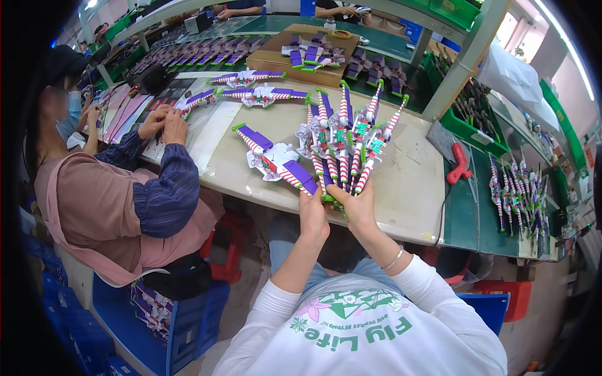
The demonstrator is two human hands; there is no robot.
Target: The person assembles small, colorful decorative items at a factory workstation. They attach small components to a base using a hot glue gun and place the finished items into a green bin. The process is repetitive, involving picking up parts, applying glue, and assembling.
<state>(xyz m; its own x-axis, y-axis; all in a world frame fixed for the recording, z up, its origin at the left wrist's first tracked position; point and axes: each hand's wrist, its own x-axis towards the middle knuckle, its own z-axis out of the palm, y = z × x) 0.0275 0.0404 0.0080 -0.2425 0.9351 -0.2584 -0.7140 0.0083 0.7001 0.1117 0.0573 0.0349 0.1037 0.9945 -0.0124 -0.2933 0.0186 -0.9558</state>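
My left hand and my right hand are side by side at the bench's front edge. Both are closed round the near ends of a fanned bundle of toy aircraft wing parts. These have red-and-white striped wings, green tips and white centres, and small green circuit boards show on several. The bundle's far ends spread over the bench. Just left of it lies a single wing part with purple flaps, apart from my fingers. My fingertips are partly hidden beneath the bundle.
At left a masked co-worker handles a similar part. More wing parts lie farther back, some on a cardboard box. A red-handled glue gun lies at right, near another bundle and a green bin. A shelf post rises behind.
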